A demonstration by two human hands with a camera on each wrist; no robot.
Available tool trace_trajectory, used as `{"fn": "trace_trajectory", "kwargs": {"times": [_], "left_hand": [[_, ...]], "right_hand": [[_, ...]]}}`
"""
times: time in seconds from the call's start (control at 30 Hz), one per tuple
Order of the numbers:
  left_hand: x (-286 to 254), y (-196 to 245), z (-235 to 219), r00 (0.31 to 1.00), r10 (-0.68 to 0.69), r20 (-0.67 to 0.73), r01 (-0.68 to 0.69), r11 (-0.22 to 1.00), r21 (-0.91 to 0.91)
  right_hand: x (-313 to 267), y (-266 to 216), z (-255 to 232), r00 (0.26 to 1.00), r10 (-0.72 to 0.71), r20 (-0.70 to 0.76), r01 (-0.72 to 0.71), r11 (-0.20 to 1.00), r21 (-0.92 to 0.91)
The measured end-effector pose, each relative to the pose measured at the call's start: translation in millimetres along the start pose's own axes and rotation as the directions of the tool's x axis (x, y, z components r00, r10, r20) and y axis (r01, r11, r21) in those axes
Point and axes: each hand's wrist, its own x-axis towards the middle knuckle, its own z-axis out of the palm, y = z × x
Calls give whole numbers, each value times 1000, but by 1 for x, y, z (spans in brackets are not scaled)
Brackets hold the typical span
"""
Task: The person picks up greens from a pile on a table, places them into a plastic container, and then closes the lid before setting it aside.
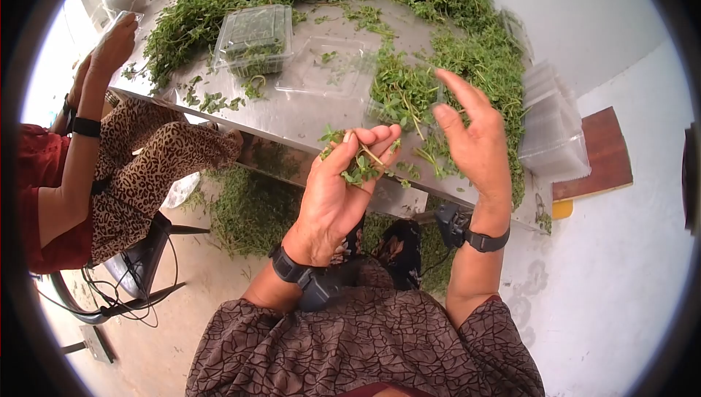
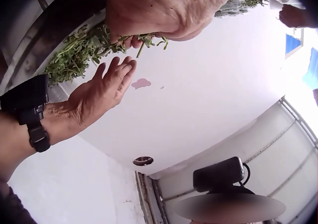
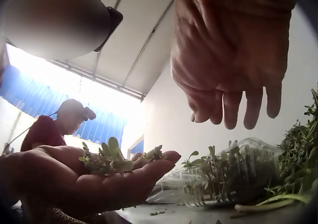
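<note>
My left hand [image 1: 337, 185] is held palm up above the table's near edge. A small bunch of green herb sprigs [image 1: 359, 167] lies across its palm and loosely bent fingers. In the right wrist view the sprigs [image 3: 115, 159] rest on the nearly flat left hand [image 3: 99, 186]. My right hand [image 1: 475, 138] is raised just to the right of it, fingers straight and spread, holding nothing. It hovers over a clear clamshell tub [image 1: 398, 101] stuffed with herbs. That tub [image 3: 233, 172] sits under the right hand [image 3: 228, 60].
A metal table [image 1: 292, 123] bears a big arc of loose herbs [image 1: 467, 39], a closed clear tub [image 1: 255, 39] and an open one [image 1: 325, 68]. Empty tubs [image 1: 555, 130] are stacked at the right edge. Another person [image 1: 109, 156] sits at the left.
</note>
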Motion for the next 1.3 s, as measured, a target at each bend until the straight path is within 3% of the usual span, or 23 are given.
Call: {"fn": "trace_trajectory", "kwargs": {"times": [0.07, 0.17, 0.2, 0.33, 0.4, 0.53, 0.63, 0.73, 0.87, 1.07, 1.17, 1.23, 1.3], "left_hand": [[0, 0, 0, 1000, -2, 4, 2, 1000, 1], [0, 1, 1, 1000, -2, 13, 2, 1000, -4], [-1, 1, 1, 1000, 2, 12, -2, 1000, -3], [-2, 4, 2, 1000, 15, 13, -16, 1000, 1], [-2, 5, 2, 1000, 21, 13, -21, 1000, 7], [-3, 8, 3, 998, 54, 13, -54, 998, 29], [-4, 8, 4, 998, 60, 23, -61, 998, 27], [-5, 6, 6, 999, 41, 32, -41, 999, 17], [-6, 3, 7, 998, 22, 63, -23, 1000, 12], [-11, 5, 11, 999, 22, 27, -24, 998, 50], [-12, 4, 10, 999, 8, 44, -11, 998, 57], [-12, 3, 11, 999, -8, 49, 4, 998, 69], [-12, 4, 14, 999, -10, 54, 6, 997, 74]], "right_hand": [[4, 1, 6, 953, -280, 113, 295, 943, -155], [2, 3, 13, 941, -248, 230, 310, 904, -295], [5, 8, 15, 939, -199, 282, 276, 923, -268], [8, 11, 8, 937, -179, 301, 267, 921, -283], [6, 7, 4, 973, -132, 187, 149, 986, -81], [-12, 0, -9, 989, -105, 101, 111, 993, -51], [-28, -2, -7, 994, -102, 43, 107, 987, -122], [-34, 5, 2, 964, -261, -44, 233, 917, -325], [-33, 10, 11, 965, -244, -92, 198, 916, -349], [-12, 13, 6, 925, -357, -132, 291, 886, -360], [-1, 16, 7, 939, -339, -62, 285, 865, -413], [6, 27, 8, 932, -341, 122, 357, 806, -471], [8, 28, 4, 928, -353, 122, 367, 800, -475]]}}
